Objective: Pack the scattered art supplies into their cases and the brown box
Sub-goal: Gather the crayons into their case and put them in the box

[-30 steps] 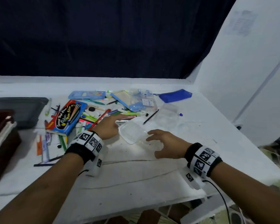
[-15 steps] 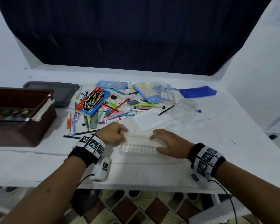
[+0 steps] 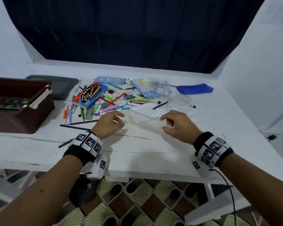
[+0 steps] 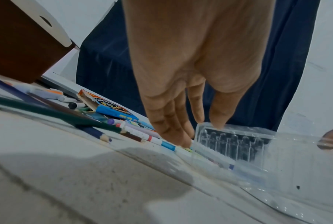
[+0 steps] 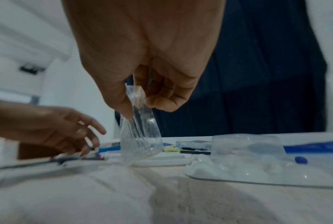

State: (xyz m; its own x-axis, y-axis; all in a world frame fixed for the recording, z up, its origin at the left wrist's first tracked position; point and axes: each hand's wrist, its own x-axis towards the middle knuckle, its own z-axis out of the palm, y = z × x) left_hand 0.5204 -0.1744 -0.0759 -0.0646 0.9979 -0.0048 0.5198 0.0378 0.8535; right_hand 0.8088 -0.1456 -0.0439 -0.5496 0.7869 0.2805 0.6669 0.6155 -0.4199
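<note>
From the head view your left hand (image 3: 111, 123) and right hand (image 3: 178, 126) flank the clear plastic case (image 3: 143, 115) on the white table (image 3: 153, 152) (brown box (image 3: 20, 108) far left), the left wrist view shows straight fingers (image 4: 221, 115) touching its top edge, and the right wrist view shows thumb and finger pinching its end.
</note>
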